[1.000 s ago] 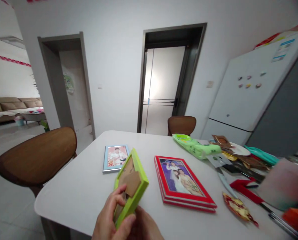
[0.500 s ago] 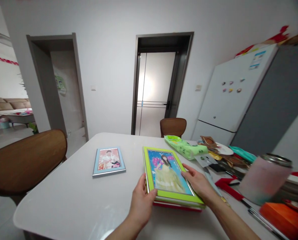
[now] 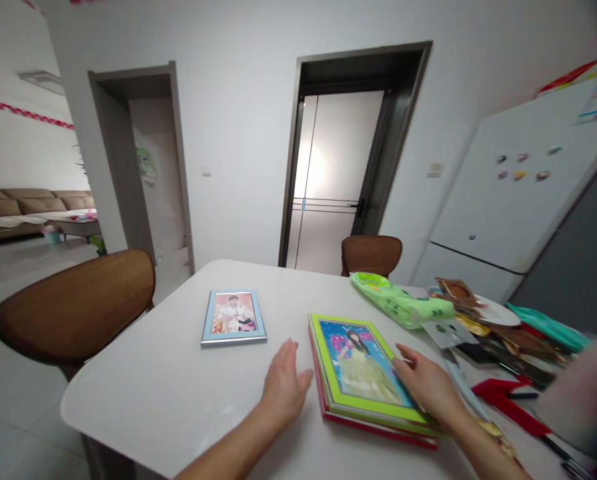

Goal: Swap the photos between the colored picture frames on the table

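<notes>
A green photo frame lies face up on top of a red photo frame, stacked on the white table. My right hand rests on the green frame's right edge, fingers stretched out. Just left of the stack, my left hand hovers over the table with fingers together and extended, touching nothing. A small blue photo frame lies flat further left.
A green plastic pack, a plate with wrappers, red items and a blurred pink jar crowd the table's right side. Brown chairs stand at the left and far end. A white fridge stands at the right.
A second ago I held the green frame upright, back showing. It was then laid face up on the red frame. My left hand has now let go and moved off left.
</notes>
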{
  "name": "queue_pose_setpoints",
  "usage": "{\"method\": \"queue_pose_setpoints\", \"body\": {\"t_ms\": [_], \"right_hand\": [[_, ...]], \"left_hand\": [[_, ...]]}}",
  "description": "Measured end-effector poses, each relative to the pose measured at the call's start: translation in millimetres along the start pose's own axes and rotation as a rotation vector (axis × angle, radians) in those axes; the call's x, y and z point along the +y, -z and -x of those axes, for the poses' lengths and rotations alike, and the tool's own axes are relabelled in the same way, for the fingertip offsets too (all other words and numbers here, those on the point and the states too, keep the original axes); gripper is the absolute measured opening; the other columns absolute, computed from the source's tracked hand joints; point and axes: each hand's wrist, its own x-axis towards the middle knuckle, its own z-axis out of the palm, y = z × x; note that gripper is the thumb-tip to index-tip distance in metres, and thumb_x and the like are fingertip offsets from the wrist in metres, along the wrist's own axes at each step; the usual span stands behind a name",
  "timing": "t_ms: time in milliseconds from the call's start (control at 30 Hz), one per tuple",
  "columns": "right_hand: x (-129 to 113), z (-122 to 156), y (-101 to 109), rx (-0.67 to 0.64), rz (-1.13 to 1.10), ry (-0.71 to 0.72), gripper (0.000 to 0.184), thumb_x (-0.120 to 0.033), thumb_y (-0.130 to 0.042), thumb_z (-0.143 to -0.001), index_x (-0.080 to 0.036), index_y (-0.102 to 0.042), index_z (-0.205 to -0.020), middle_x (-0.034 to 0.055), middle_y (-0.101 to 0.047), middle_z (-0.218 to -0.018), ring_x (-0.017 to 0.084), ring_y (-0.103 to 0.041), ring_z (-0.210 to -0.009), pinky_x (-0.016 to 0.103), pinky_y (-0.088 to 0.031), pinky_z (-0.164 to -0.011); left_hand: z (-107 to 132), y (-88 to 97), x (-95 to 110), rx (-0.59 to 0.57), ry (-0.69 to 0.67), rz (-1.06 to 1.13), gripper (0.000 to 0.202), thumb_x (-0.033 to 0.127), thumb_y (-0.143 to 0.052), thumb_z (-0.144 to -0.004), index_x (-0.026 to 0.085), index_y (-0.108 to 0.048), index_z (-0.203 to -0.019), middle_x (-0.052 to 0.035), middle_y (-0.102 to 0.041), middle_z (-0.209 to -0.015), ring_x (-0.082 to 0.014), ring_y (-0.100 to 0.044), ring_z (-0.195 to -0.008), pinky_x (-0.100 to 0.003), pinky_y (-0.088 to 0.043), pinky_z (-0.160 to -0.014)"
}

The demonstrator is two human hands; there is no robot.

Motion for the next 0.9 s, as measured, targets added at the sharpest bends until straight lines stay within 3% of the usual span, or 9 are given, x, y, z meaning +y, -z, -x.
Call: {"method": "queue_pose_setpoints", "body": {"t_ms": [67, 133, 267, 433, 500, 600, 700, 800, 900], "right_hand": [[-26.2, 21.7, -2.6, 0.061, -0.001, 0.136, 0.049, -0.038, -0.043, -0.067, -0.013, -0.054, -0.108, 0.0129, -0.058, -0.107, 0.026, -0.054, -0.097, 0.038, -0.040, -0.082], [-58.3, 52.7, -13.8, 0.062, -0.080, 0.347, 0.043, -0.039, -0.041, -0.070, -0.017, -0.057, -0.103, 0.0096, -0.058, -0.107, 0.023, -0.053, -0.099, 0.036, -0.041, -0.084], [-110.7, 108.0, -59.1, -0.189, -0.143, 0.627, 0.037, -0.032, -0.041, -0.073, -0.018, -0.055, -0.105, 0.0082, -0.057, -0.110, 0.019, -0.050, -0.104, 0.035, -0.038, -0.090], [-121.5, 119.3, -110.5, -0.311, -0.140, 0.477, 0.049, -0.028, -0.044, -0.070, -0.007, -0.047, -0.115, 0.0162, -0.051, -0.116, 0.023, -0.047, -0.107, 0.038, -0.035, -0.092], [-116.9, 116.4, -118.5, -0.333, -0.166, 0.441, 0.052, -0.029, -0.044, -0.071, -0.004, -0.044, -0.117, 0.0181, -0.050, -0.117, 0.024, -0.047, -0.108, 0.038, -0.034, -0.093], [-111.3, 115.6, -118.9, -0.348, -0.255, 0.376, 0.054, -0.031, -0.043, -0.071, -0.005, -0.041, -0.119, 0.0169, -0.050, -0.117, 0.024, -0.046, -0.108, 0.039, -0.033, -0.093], [-110.3, 118.7, -111.6, -0.394, -0.381, 0.300, 0.054, -0.034, -0.044, -0.071, -0.011, -0.040, -0.120, 0.0129, -0.050, -0.119, 0.022, -0.046, -0.109, 0.037, -0.034, -0.093], [-114.5, 122.4, -102.3, -0.364, -0.487, 0.234, 0.057, -0.041, -0.042, -0.072, -0.013, -0.038, -0.121, 0.0124, -0.046, -0.122, 0.021, -0.044, -0.110, 0.036, -0.035, -0.092], [-127.0, 127.0, -95.9, -0.284, -0.558, 0.215, 0.058, -0.044, -0.040, -0.073, -0.015, -0.034, -0.123, 0.0125, -0.042, -0.125, 0.020, -0.044, -0.110, 0.036, -0.035, -0.091]], "left_hand": [[-13.2, 20.4, -30.5, 0.042, 0.045, -0.113, 0.051, 0.020, -0.048, -0.074, 0.008, -0.034, -0.122, -0.0139, -0.028, -0.133, -0.0236, -0.019, -0.124, -0.038, -0.013, -0.101], [-21.4, 40.7, -57.8, 0.052, 0.090, -0.208, 0.049, 0.019, -0.051, -0.071, 0.008, -0.039, -0.117, -0.0166, -0.034, -0.129, -0.0289, -0.022, -0.122, -0.046, -0.012, -0.099], [-6.2, 65.9, -79.8, 0.004, 0.085, -0.324, 0.037, 0.027, -0.058, -0.066, 0.013, -0.052, -0.099, -0.0117, -0.051, -0.107, -0.0284, -0.040, -0.107, -0.041, -0.024, -0.093], [66.3, 70.3, -63.7, -0.049, 0.014, -0.369, 0.051, 0.040, -0.068, -0.055, 0.020, -0.051, -0.100, -0.0058, -0.050, -0.101, -0.0261, -0.043, -0.097, -0.037, -0.031, -0.087], [95.8, 65.8, -60.6, -0.088, -0.120, -0.364, 0.057, 0.041, -0.070, -0.053, 0.020, -0.049, -0.102, -0.0056, -0.050, -0.102, -0.0258, -0.044, -0.094, -0.038, -0.032, -0.085], [124.2, 54.1, -65.2, -0.101, -0.289, -0.401, 0.030, 0.025, -0.059, -0.070, 0.020, -0.049, -0.098, -0.0055, -0.053, -0.097, -0.0220, -0.047, -0.088, -0.035, -0.036, -0.080], [132.8, 48.5, -68.8, -0.072, -0.405, -0.396, 0.008, 0.017, -0.050, -0.074, 0.018, -0.051, -0.082, -0.0054, -0.057, -0.084, -0.0199, -0.051, -0.077, -0.030, -0.041, -0.069], [130.0, 64.0, -56.7, 0.003, -0.459, -0.192, 0.012, 0.017, -0.051, -0.070, 0.017, -0.049, -0.082, -0.0069, -0.058, -0.086, -0.0206, -0.052, -0.079, -0.030, -0.043, -0.070], [123.0, 96.5, -33.7, 0.164, -0.282, 0.173, 0.018, 0.016, -0.051, -0.066, 0.018, -0.046, -0.083, -0.0070, -0.055, -0.096, -0.0211, -0.050, -0.090, -0.032, -0.041, -0.080]]}}
